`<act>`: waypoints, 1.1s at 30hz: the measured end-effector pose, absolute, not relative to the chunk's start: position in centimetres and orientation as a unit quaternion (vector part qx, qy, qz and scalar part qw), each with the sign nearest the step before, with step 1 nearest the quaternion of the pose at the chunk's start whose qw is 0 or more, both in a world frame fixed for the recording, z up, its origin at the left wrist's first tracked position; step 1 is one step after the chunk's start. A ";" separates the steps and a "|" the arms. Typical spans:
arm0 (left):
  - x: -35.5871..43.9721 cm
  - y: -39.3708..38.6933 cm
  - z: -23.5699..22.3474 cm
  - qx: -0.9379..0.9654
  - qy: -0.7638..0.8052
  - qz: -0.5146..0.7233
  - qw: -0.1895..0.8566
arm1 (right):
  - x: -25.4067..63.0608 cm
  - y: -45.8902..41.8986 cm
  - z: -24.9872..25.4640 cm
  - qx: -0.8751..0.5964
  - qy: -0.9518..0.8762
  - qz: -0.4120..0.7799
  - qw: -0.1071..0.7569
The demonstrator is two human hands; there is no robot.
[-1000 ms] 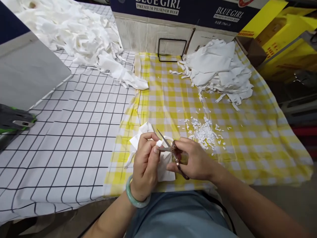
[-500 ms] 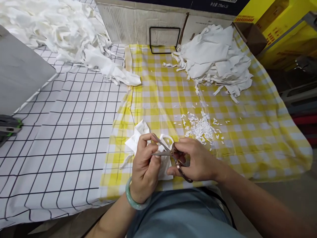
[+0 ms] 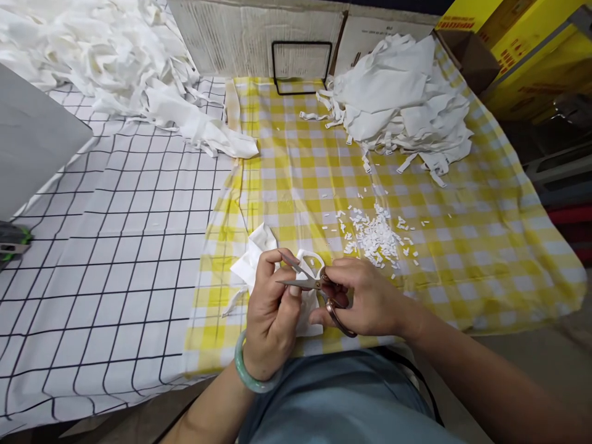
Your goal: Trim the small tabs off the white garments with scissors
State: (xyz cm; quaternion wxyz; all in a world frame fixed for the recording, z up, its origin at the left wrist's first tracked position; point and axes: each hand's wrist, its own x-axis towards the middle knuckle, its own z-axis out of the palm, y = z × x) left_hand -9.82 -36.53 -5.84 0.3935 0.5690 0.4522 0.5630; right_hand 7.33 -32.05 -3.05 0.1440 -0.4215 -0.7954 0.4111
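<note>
One pair of scissors [image 3: 312, 283], one bangle [image 3: 242, 371], two cloth heaps [image 3: 106, 58] [image 3: 402, 102], one wire frame [image 3: 301, 43]

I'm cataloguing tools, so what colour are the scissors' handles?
The scissors' handles are coppery brown, showing best in the head view.

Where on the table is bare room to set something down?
Mostly bare: the grid cloth between the left hand and the pale panel; the yellow checked cloth right of the white snippets. Crowded: around the scissors and right hand.

The scissors [image 3: 319, 284] have turned leftward, their tips now reaching farther across the left hand [image 3: 272, 316].
</note>
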 end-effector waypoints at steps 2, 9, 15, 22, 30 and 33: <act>-9.8 -36.5 -5.9 0.564 0.456 0.563 0.397 | 7.5 -32.1 -3.2 -0.422 -0.791 0.416 0.149; -8.9 -35.7 -5.6 0.593 0.437 0.544 0.401 | 8.9 -32.5 -3.5 -0.451 -0.780 0.407 0.151; -6.9 -34.3 -5.3 0.629 0.427 0.484 0.432 | 11.1 -33.3 -3.4 -0.538 -0.726 0.401 0.151; -6.2 -33.5 -5.5 0.585 0.451 0.459 0.494 | 13.3 -33.3 -5.2 -0.606 -0.528 0.558 0.206; -18.3 -36.4 -4.9 0.582 0.661 0.436 0.182 | 6.6 -34.5 -4.9 -0.468 -0.716 0.466 0.227; -19.3 -38.6 -6.3 0.655 0.678 0.293 0.160 | 2.3 -34.1 -5.9 -0.437 -0.758 0.426 0.229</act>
